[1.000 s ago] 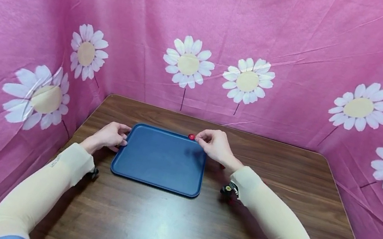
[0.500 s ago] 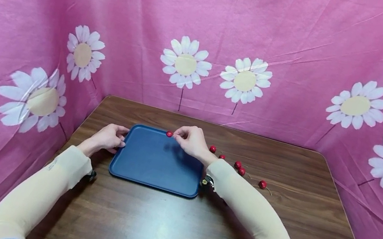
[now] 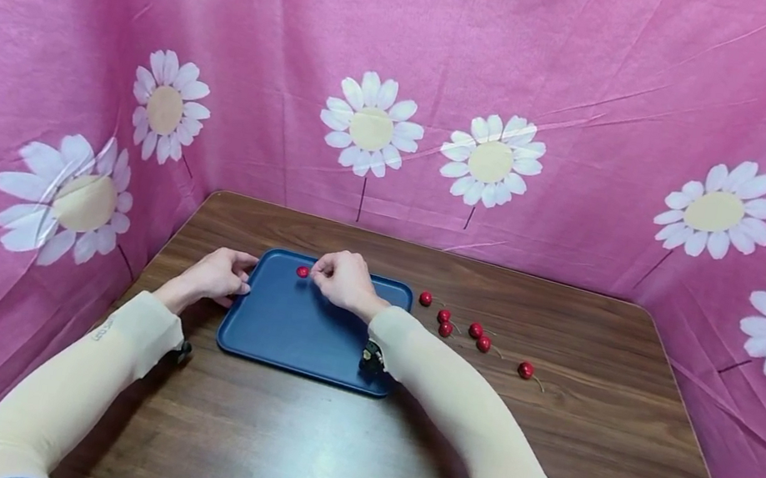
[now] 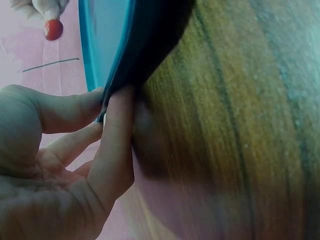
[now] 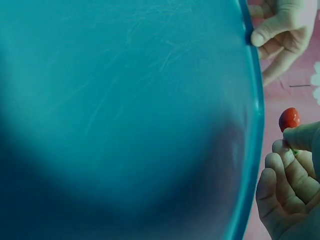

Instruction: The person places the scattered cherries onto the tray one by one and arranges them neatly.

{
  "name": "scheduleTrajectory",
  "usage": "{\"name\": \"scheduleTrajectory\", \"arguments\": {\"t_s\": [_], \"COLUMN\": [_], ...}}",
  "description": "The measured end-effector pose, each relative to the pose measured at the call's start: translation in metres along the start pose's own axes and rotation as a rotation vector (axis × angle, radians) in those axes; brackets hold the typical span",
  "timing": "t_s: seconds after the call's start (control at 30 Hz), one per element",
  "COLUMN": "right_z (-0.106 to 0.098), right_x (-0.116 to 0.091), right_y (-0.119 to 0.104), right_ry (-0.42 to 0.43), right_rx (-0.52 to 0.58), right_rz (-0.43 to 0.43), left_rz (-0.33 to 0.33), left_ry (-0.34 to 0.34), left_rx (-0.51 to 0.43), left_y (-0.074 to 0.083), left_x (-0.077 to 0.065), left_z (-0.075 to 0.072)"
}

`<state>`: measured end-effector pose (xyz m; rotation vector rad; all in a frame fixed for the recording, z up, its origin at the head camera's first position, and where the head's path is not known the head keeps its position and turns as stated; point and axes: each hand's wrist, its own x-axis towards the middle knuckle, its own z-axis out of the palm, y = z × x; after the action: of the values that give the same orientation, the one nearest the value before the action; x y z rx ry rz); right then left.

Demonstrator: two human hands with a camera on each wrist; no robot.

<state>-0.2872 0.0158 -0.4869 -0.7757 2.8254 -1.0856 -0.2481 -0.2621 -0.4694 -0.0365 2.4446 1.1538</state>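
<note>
My right hand pinches a red cherry by its stem between thumb and fingertips. In the head view the cherry overlaps the far left part of a blue rectangular tray. The right wrist view shows the same cherry above the thumb tip, with a bit of green stem below it. At the tray's left edge, my left hand grips the rim. In the left wrist view its thumb lies on one side of the tray rim and its fingers on the other.
Several more cherries with stems lie on the brown wooden table, right of the tray. Behind the table hangs a pink cloth printed with large white daisies.
My right hand has carried the cherry leftward from the tray's far right corner to its far left part. The cherries on the table have come into sight. The left hand stays at the rim.
</note>
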Motion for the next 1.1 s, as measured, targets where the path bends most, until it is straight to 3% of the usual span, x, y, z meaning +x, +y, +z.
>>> {"name": "scheduleTrajectory", "arguments": {"t_s": [0.3, 0.53, 1.1], "right_z": [0.024, 0.039, 0.048], "right_x": [0.018, 0.023, 0.026], "right_y": [-0.021, -0.024, -0.023], "right_ry": [-0.024, -0.027, -0.041], "right_rx": [-0.043, -0.128, -0.122], "right_rz": [0.085, 0.15, 0.165], "left_rz": [-0.031, -0.039, -0.025], "left_ry": [-0.004, -0.007, 0.009], "left_rx": [0.014, 0.02, 0.034], "left_y": [0.002, 0.001, 0.001], "left_x": [-0.002, 0.0, 0.002], "left_z": [-0.002, 0.0, 0.002]}}
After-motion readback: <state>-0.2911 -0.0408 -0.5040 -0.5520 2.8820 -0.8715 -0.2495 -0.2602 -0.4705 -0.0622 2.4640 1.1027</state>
